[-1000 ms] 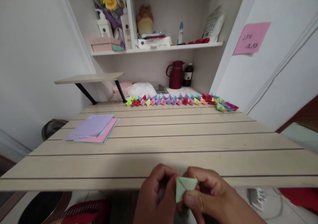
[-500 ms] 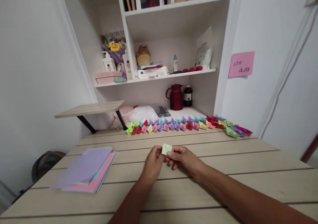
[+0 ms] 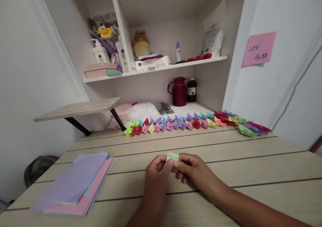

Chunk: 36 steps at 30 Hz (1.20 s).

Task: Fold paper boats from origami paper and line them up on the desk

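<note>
Both of my hands pinch a small folded piece of light green paper (image 3: 172, 157) just above the wooden table (image 3: 226, 160). My left hand (image 3: 158, 170) grips its left side with curled fingers. My right hand (image 3: 192, 169) grips its right side with thumb and fingers closed. A long row of several small folded paper boats (image 3: 181, 124) in many colours lies along the table's far edge, well beyond my hands.
A stack of purple, pink and blue paper sheets (image 3: 75, 183) lies at the left front of the table. A small raised shelf (image 3: 75, 108) stands at the back left. A dark red jug (image 3: 179, 91) and bottles stand in the alcove behind; a pink note (image 3: 258, 48) hangs on the wall.
My hands with the green paper went from the table's near edge out over its middle, and have now drawn slightly back. The view tilted up, then down a little.
</note>
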{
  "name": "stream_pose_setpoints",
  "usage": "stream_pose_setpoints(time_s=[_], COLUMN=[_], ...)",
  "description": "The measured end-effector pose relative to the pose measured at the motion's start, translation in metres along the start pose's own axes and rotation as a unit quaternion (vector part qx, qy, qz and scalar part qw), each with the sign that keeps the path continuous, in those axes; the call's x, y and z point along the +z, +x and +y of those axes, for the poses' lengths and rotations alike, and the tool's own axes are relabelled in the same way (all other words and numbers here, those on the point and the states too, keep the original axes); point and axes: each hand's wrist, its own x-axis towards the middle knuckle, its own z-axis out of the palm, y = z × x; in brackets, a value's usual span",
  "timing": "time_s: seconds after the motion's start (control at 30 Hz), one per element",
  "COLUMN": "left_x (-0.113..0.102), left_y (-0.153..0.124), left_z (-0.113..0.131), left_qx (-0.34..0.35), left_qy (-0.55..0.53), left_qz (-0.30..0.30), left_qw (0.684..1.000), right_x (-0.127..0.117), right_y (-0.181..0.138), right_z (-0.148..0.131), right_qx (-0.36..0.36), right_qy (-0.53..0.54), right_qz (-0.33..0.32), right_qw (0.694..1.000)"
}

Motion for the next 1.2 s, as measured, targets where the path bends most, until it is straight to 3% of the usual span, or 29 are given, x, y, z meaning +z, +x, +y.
stream_pose_setpoints(time_s=[0.13,0.3,0.43,0.57,0.77,1.2], left_x=[-0.005,-0.006,-0.005,-0.003,0.001,0.003], left_y=[0.0,-0.004,-0.006,-0.007,-0.011,-0.011], left_z=[-0.002,0.002,0.004,0.006,0.01,0.012], left_qx=[0.001,0.027,0.032,0.05,0.086,0.084], left_qy=[0.033,0.123,0.173,0.214,0.251,0.253], left_qz=[0.02,0.018,0.021,0.023,-0.002,-0.036], left_qw=[0.999,0.992,0.984,0.975,0.964,0.963], right_x=[-0.009,-0.033,-0.04,-0.032,-0.029,-0.029], right_y=[-0.003,-0.006,-0.01,-0.015,-0.018,-0.02], right_z=[-0.002,-0.013,-0.024,-0.029,-0.03,-0.034], right_qx=[-0.009,-0.105,-0.144,-0.134,-0.121,-0.16], right_qy=[-0.061,-0.181,-0.269,-0.268,-0.258,-0.289], right_qz=[0.017,0.131,0.086,0.043,0.077,0.038], right_qw=[0.998,0.969,0.948,0.953,0.955,0.943])
